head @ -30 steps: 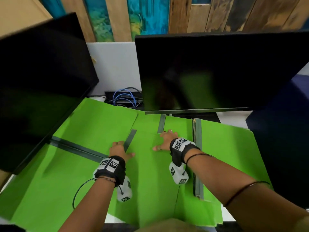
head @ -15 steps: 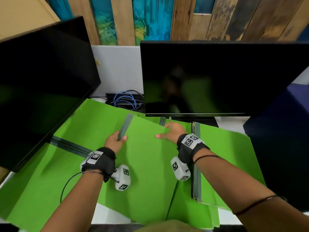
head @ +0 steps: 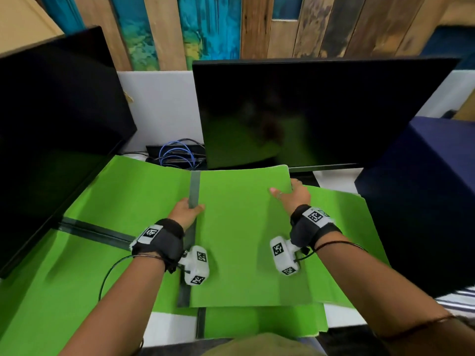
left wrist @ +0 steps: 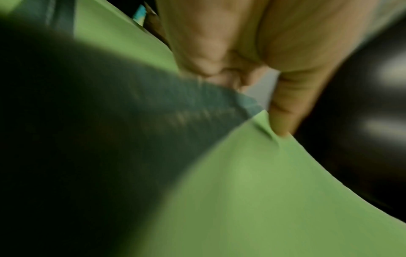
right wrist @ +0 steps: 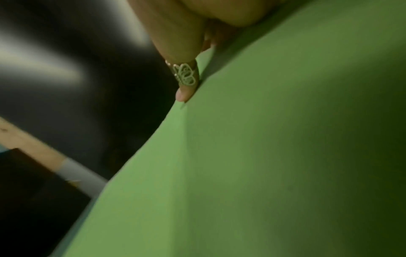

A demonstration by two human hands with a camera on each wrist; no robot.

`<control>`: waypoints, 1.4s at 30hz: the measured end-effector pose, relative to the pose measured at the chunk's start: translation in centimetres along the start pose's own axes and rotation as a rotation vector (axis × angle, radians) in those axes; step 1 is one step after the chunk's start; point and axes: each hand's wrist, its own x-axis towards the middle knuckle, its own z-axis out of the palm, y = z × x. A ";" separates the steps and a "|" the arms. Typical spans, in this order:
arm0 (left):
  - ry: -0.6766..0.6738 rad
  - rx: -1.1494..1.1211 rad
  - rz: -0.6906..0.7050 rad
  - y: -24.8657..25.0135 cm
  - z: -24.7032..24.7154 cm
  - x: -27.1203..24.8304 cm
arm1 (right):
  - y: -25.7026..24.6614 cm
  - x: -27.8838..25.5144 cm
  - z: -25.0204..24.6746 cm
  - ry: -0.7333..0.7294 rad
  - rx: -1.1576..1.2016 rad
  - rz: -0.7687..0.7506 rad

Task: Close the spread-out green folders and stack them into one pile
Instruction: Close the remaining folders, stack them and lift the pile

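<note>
A closed green folder [head: 239,240] with a grey spine [head: 194,188] is held slightly raised in the middle of the desk. My left hand [head: 191,208] pinches the spine, thumb on top; the left wrist view shows the fingers [left wrist: 283,107] at the spine [left wrist: 175,107]. My right hand [head: 288,192] grips the folder's far right edge, and a ringed finger [right wrist: 186,76] lies against the green cover [right wrist: 263,156]. An open green folder [head: 128,191] lies spread at the left. More green folders [head: 344,227] lie underneath at the right and front.
Two black monitors stand close by, one at the left [head: 51,124] and one behind [head: 308,111]. Blue cables [head: 177,152] lie between them. A dark blue box [head: 424,201] borders the right side. A bare strip of white desk [head: 169,327] shows at the front.
My left hand has lifted the spine and the folder has swung shut to the right. My right hand slid from the cover's middle to its right edge.
</note>
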 end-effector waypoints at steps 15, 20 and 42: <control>-0.370 0.486 0.202 5.9 16.0 -2.4 | 9.0 5.2 -7.4 -0.085 -0.624 0.308; -0.398 0.565 0.240 5.9 18.2 -1.7 | 9.5 5.6 -7.0 -0.203 -0.686 0.235; 0.108 0.359 -0.239 -1.6 7.7 0.8 | 3.7 -0.2 1.8 -0.551 -1.205 -0.214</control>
